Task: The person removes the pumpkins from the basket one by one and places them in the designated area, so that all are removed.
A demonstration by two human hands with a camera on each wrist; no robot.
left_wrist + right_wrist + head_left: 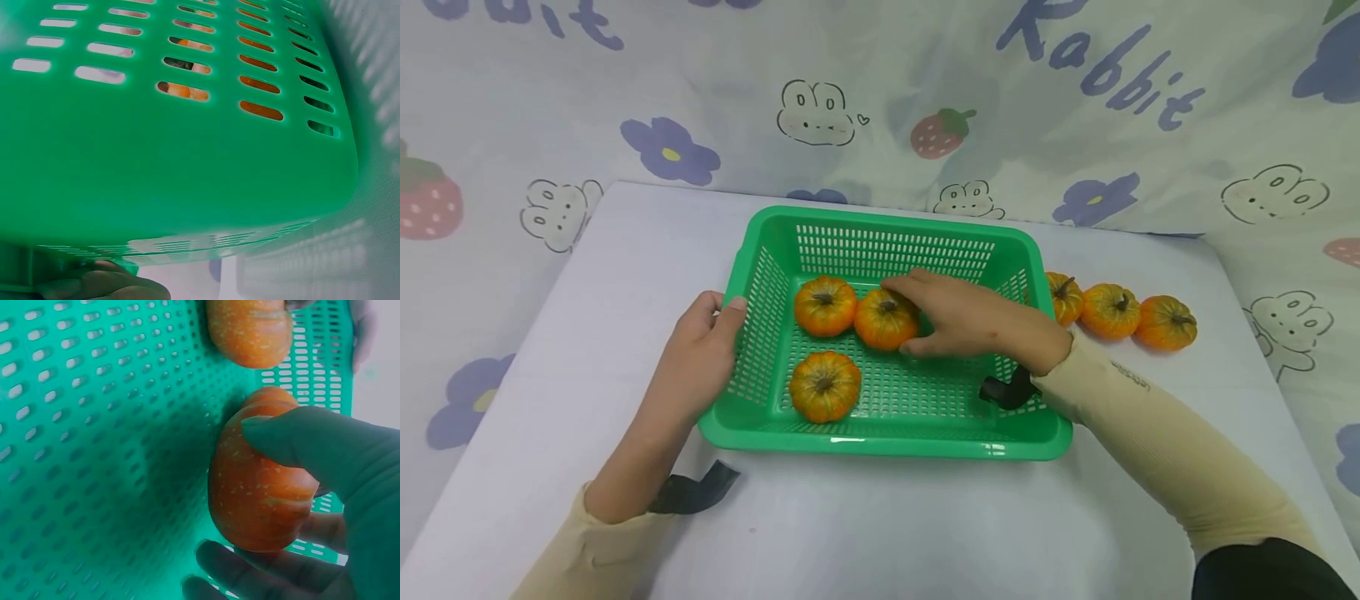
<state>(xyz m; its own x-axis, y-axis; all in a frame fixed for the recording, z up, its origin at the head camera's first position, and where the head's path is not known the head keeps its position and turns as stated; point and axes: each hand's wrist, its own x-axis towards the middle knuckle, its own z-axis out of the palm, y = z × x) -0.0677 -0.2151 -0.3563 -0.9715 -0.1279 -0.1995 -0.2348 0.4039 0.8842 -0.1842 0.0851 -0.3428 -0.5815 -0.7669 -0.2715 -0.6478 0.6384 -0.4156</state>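
Note:
A green plastic basket (pixel 887 447) with slotted walls stands on the white table. My left hand (pixel 700 346) grips its left rim, thumb over the edge; in the left wrist view, the fingers (pixel 119 284) show at the bottom beside the basket wall (pixel 156 169). Inside the basket, my right hand (pixel 958 312) holds a small orange pumpkin (pixel 880 325) between thumb and fingers, close over the basket floor. The right wrist view shows the thumb (pixel 294 440) on that pumpkin's side. Two more pumpkins lie in the basket: one at the back left (pixel 820 312), another in front (pixel 824 392).
Outside the basket's right wall, three small pumpkins (pixel 1108 312) sit in a row on the table (pixel 1187 400); the wall partly hides the nearest. A cloth (pixel 865 50) printed with rabbits, flowers and strawberries hangs behind the table. My right forearm (pixel 1157 442) crosses the basket's right rim.

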